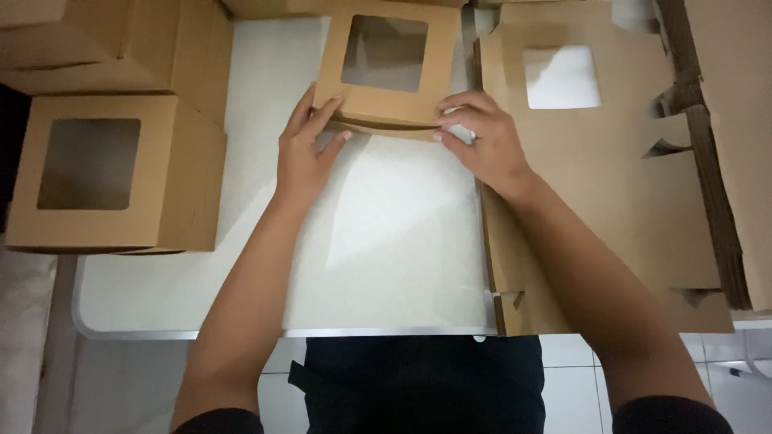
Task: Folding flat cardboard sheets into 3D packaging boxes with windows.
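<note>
Both the left hand (304, 153) and right hand (482, 137) press fingers together on the nearly closed windowed box (386, 68); one finished box (112, 173) stands left; flat blanks (611, 185) remain on the worktop (386, 257).

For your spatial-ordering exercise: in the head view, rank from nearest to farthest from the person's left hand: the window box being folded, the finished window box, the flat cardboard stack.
1. Window box being folded: touching the left hand.
2. Finished window box: left side.
3. Flat cardboard stack: far right.
</note>
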